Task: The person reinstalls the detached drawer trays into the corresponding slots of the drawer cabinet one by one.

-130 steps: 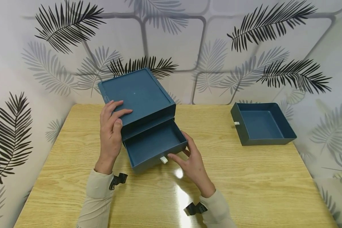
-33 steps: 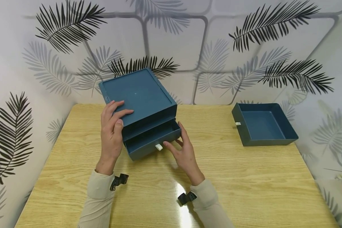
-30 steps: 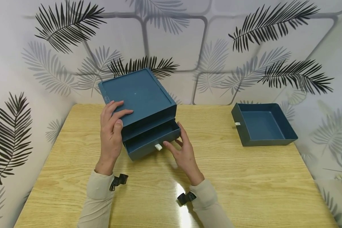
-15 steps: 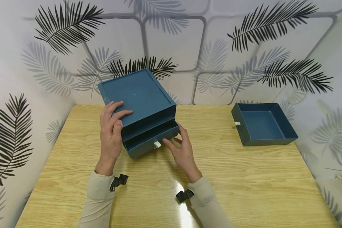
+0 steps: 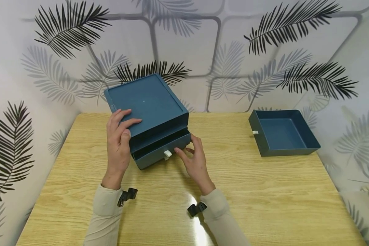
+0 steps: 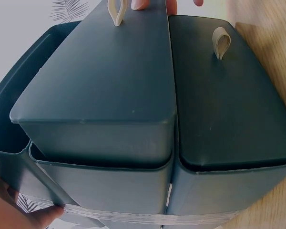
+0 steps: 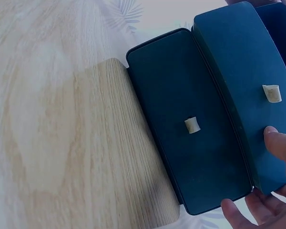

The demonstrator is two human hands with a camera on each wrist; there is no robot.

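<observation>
A blue drawer cabinet (image 5: 147,102) stands turned at an angle on the table. My left hand (image 5: 118,145) holds its left upper edge, fingers on the top and thumb lower down at the side. The top slot is open and hollow. Below it, the middle drawer (image 5: 163,152) juts out a little, its white pull tab (image 5: 167,154) facing me. My right hand (image 5: 196,160) grips that drawer's right front corner, thumb on the front face, other fingers round the side. In the right wrist view, the bottom drawer (image 7: 181,157) sits flush in its slot.
A loose blue drawer (image 5: 283,135) lies at the back right of the wooden table (image 5: 264,198), its hollow side up and its tab toward the left. A leaf-patterned wall covering (image 5: 184,44) rises behind the cabinet.
The middle drawer has slid back into the cabinet, from far out to only slightly out. My right hand has moved up and left with it. My left hand has kept its place.
</observation>
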